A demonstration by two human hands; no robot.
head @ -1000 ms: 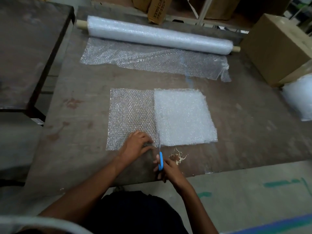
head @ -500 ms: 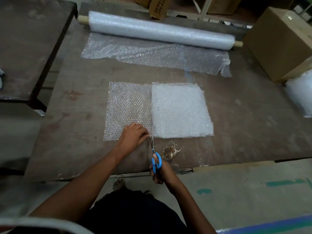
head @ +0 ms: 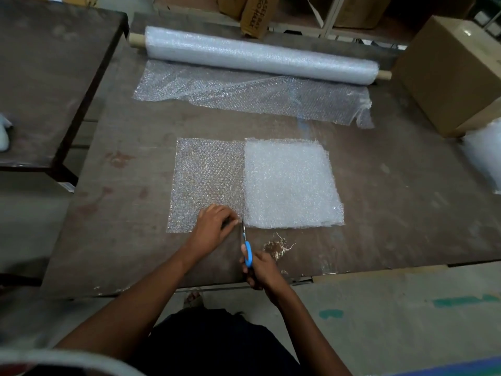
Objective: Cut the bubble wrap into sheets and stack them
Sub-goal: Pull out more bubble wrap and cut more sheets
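The bubble wrap sheet (head: pixel 206 183) looks light and floppy; the left hand (head: pixel 214 229) presses its six-o'clock edge flat while the right hand (head: pixel 260 270) grips scissors (head: pixel 245 245).

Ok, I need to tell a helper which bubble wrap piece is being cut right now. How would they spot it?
On the big brown table, look nearer than the long roll to the two flat pieces side by side. It is the see-through single sheet on the left, under the left hand, with the blue scissors at its near edge; its neighbour is a thick white stack.
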